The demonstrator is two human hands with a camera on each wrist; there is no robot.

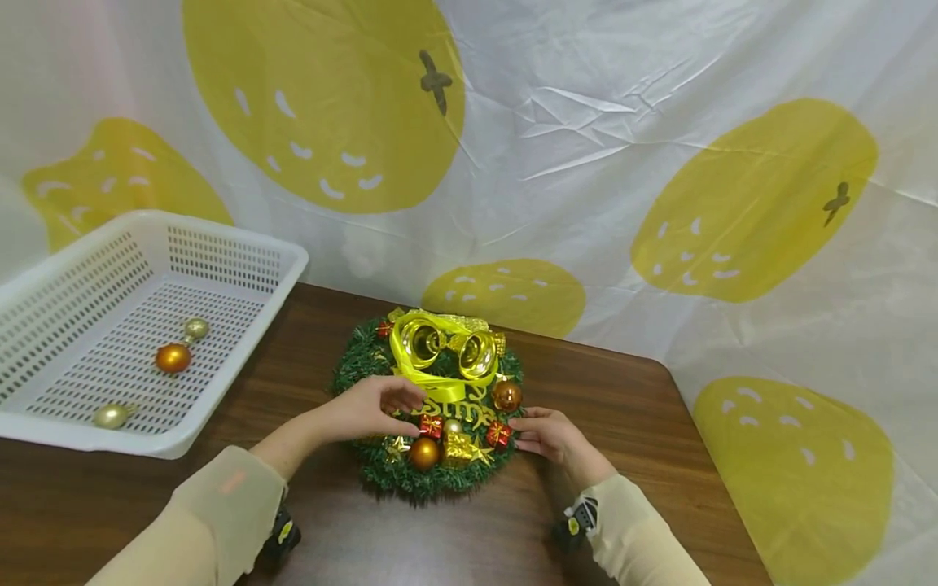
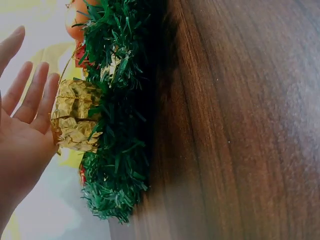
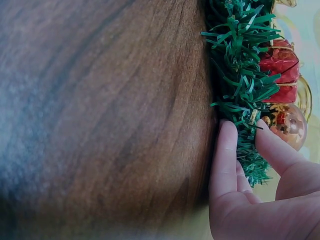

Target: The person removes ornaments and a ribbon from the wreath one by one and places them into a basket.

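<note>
A green tinsel Christmas wreath (image 1: 421, 488) lies on the table, with gold lettering, red gift boxes (image 1: 498, 434), orange baubles (image 1: 424, 454) and a pair of gold bells (image 1: 478, 355) under a yellow ribbon bow. Over its left part hovers my left hand (image 1: 374, 409), fingers spread and relaxed. In the left wrist view that palm faces a gold foil-wrapped box (image 2: 77, 115) on the wreath. My right hand (image 1: 553, 437) pinches the wreath's right edge, greenery between thumb and fingers, beside an orange bauble (image 3: 289, 125).
To the left stands a white slotted plastic basket (image 1: 267, 281) holding an orange bauble (image 1: 173, 358) and two gold ones. Behind the brown wooden table (image 1: 601, 358) hangs a white cloth (image 1: 572, 203) printed with yellow fruit.
</note>
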